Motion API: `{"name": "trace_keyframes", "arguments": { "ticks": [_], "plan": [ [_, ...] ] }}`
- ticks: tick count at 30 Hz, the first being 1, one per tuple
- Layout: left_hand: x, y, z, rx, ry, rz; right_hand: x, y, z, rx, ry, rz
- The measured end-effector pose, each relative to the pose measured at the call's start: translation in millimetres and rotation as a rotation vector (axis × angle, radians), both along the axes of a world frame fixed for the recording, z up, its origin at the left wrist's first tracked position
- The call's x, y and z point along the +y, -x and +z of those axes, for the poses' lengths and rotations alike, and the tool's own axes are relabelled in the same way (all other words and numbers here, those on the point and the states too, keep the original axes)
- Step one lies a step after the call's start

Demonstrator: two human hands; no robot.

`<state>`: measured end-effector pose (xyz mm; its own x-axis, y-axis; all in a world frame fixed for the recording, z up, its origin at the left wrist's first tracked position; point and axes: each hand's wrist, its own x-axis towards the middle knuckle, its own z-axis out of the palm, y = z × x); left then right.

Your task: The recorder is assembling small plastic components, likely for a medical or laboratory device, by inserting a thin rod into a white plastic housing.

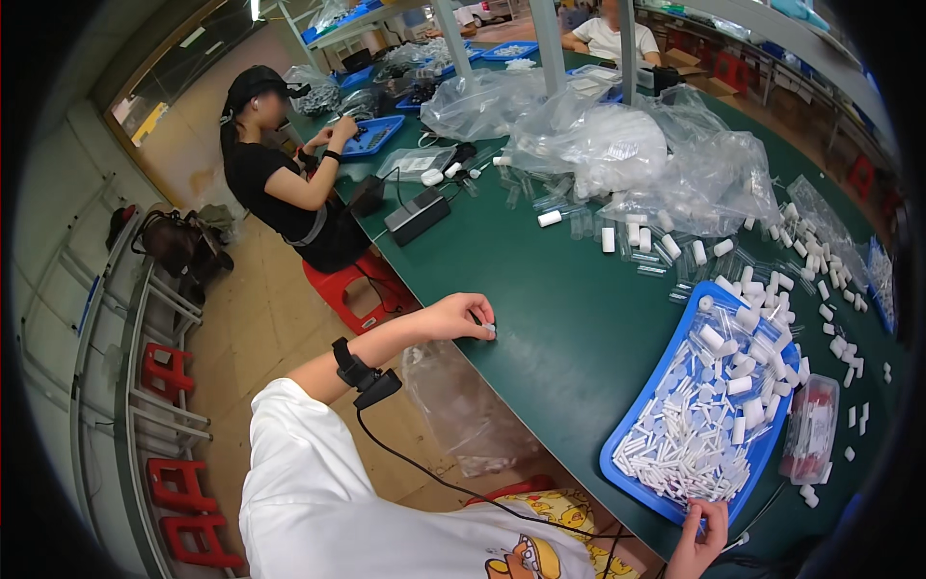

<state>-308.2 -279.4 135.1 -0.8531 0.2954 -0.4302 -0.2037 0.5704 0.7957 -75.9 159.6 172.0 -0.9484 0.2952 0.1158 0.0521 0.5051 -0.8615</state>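
My left hand [465,317] is at the left edge of the green table, its fingertips pinched on a small whitish piece [490,329]; its exact kind is too small to tell. My right hand [702,537] is at the near rim of a blue tray [617,470], thumb and fingers drawn together. Whatever it may hold is hidden or too small to make out. Thin white sticks [675,442] lie heaped in the tray's near part, with small translucent discs among them. White caps [741,384] and clear tubes fill its far part.
A clear plastic box [812,429] with reddish contents stands right of the tray. Loose white caps [608,239], clear tubes and large plastic bags [617,154] spread across the far table. A black power adapter [418,214] lies near a seated co-worker [280,174] at the left.
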Motion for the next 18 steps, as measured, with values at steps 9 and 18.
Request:
{"name": "trace_keyframes", "arguments": {
  "ticks": [9,18],
  "plan": [
    [4,-4,-5,0.199,0.077,-0.104,1,4,-4,0.013,-0.02,-0.008],
    [31,-38,-40,0.926,0.424,0.111,-2,4,-4,0.037,0.013,-0.002]
  ]
}}
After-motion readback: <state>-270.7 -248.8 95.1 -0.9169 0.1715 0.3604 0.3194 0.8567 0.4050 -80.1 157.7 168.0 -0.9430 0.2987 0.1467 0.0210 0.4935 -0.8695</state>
